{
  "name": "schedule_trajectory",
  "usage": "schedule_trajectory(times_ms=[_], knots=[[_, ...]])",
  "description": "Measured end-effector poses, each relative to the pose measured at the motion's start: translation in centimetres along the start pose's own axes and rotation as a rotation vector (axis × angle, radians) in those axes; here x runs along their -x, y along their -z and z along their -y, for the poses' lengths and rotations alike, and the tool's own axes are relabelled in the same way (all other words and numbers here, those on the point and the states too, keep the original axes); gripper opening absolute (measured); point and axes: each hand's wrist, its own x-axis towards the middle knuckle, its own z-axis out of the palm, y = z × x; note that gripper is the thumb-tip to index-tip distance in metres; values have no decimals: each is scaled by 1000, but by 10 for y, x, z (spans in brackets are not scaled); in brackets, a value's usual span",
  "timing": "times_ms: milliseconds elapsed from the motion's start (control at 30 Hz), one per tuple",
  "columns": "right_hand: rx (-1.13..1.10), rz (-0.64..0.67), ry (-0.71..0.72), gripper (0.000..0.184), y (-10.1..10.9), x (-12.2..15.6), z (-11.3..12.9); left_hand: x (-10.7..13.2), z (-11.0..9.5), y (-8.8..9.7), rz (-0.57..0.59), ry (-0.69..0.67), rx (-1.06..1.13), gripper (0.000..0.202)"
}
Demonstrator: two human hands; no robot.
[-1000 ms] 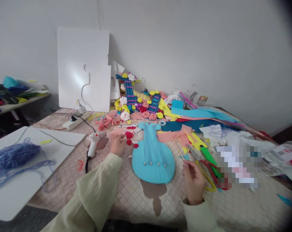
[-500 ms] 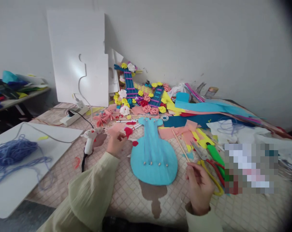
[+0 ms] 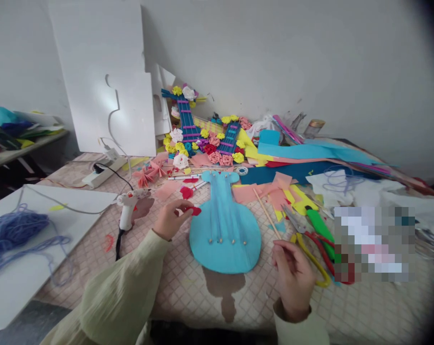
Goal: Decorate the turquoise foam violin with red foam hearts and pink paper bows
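On the patterned tablecloth before me lies a light-blue guitar-shaped cutout point(image 3: 225, 223) with bluish strings and small pale knobs at the string ends. My left hand point(image 3: 172, 219) is closed at the cutout's left edge, pinching a small red paper piece point(image 3: 196, 211) between thumb and fingers. To the right of the cutout, my right hand point(image 3: 296, 275) is closed, its fingertips on the lower end of a thin wooden stick point(image 3: 264, 210). The stick slants up and away to the left. Scissors with red and yellow handles point(image 3: 323, 268) lie beside my right hand.
A white hot glue gun point(image 3: 127, 211) with a cord rests left of my left hand. Blue yarn point(image 3: 17, 227) lies on a white board point(image 3: 76, 211). A power strip point(image 3: 104, 175), paper flowers point(image 3: 181, 160) and coloured paper point(image 3: 279, 187) crowd the back. A green-handled tool point(image 3: 319, 227) lies right.
My left hand has moved right and taken hold of the red paper piece at the cutout's edge. The right hand stays at the stick. The view has shifted slightly.
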Motion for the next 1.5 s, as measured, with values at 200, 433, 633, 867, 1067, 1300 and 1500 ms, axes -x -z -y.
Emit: schedule_trajectory(times_ms=[200,433,633,867,1067,1300,1500], knots=[[5,18,-6,20,-1,-2,1,-9,-21,12,126,66,249,22],[16,43,15,19,-1,-1,5,-12,-16,7,126,-48,0,24],[-49,295,-94,23,-1,-5,42,20,-42,6,-34,-246,-154,18],[-149,990,-296,34,-44,-5,96,70,-79,-5,-147,-681,-391,22],[-225,961,-375,25,-59,-6,88,72,-73,-15,-86,-693,-396,27],[-71,900,-252,20,-51,-23,90,55,-74,2,47,-497,-237,30],[66,934,-30,21,-54,-62,109,3,-24,3,90,-160,-333,28]])
